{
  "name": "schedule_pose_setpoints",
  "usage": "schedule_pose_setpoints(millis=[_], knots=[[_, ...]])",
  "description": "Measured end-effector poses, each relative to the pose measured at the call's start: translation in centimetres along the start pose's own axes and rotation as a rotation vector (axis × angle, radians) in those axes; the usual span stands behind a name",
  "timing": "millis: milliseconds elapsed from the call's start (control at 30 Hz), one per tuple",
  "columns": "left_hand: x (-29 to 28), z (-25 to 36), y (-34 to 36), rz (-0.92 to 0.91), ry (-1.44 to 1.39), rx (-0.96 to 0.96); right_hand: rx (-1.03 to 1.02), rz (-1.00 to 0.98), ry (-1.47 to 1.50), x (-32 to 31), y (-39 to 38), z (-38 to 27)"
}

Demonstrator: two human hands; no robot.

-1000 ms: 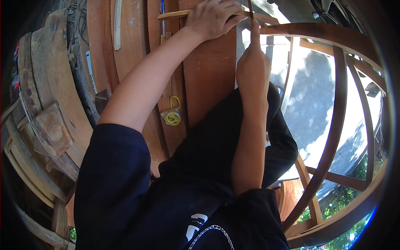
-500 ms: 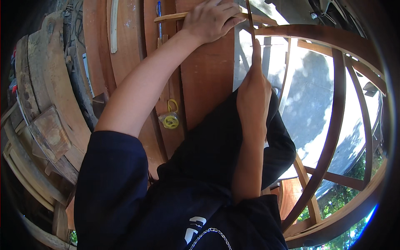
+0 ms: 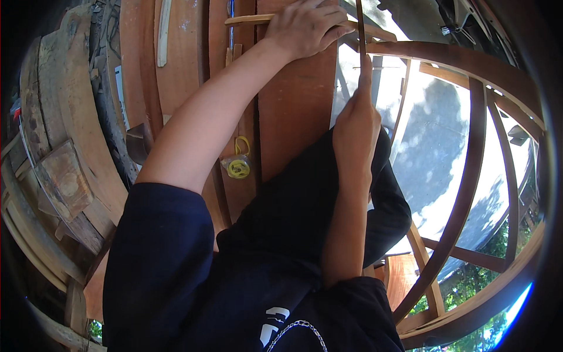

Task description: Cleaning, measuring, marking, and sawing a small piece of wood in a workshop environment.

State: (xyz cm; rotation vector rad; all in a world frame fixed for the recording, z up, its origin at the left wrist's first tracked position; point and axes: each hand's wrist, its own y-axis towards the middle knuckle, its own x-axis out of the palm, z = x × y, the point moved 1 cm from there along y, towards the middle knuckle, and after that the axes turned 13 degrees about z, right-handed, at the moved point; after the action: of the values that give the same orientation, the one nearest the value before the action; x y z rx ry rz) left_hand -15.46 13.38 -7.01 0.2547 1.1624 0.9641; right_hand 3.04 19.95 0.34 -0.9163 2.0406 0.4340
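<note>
My left hand presses a narrow wooden strip down across a wide reddish-brown plank, its fingers bent around the strip. The strip's other end juts out past the plank's right edge. My right hand is closed on what looks like a handsaw, with the forefinger stretched along it. Its thin dark blade is seen edge-on and crosses the strip just right of my left hand. The handle is hidden in my grip, and the teeth cannot be made out.
A yellow tape roll in clear wrap lies on the boards, with a blue pen farther up. A curved wooden frame stands at right. Old timber pieces are stacked at left. My bent leg rests against the plank.
The view has shifted slightly, so the boards sit a little farther right. The blade stands more upright and still crosses the strip. Both hands keep their holds.
</note>
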Motion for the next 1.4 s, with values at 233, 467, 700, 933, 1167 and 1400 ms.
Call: schedule_pose_setpoints(millis=[233, 467, 700, 933, 1167, 1400], knots=[[0.0, -0.1, 0.1, -0.039, -0.007, -0.033, -0.073, 0.028, -0.008, -0.3, 0.0, -0.2], [0.0, -0.3, -0.4, -0.110, -0.004, -0.014, -0.069, 0.001, -0.039, 0.6, 1.0, -0.1], [0.2, 0.0, 0.3, -0.045, -0.045, -0.040, -0.020, 0.018, -0.017, -0.4, 0.7, -0.8], [1.1, -0.7, -0.7, 0.020, 0.126, 0.019, -0.031, 0.016, -0.011, -0.1, 1.1, -0.9], [1.6, -0.9, -1.2, 0.031, 0.120, -0.026, -0.071, 0.040, -0.031, 1.2, 2.1, -0.4], [0.9, -0.6, -0.6, 0.018, 0.160, -0.005, 0.086, -0.033, -0.025, -0.8, 0.1, -1.4]])
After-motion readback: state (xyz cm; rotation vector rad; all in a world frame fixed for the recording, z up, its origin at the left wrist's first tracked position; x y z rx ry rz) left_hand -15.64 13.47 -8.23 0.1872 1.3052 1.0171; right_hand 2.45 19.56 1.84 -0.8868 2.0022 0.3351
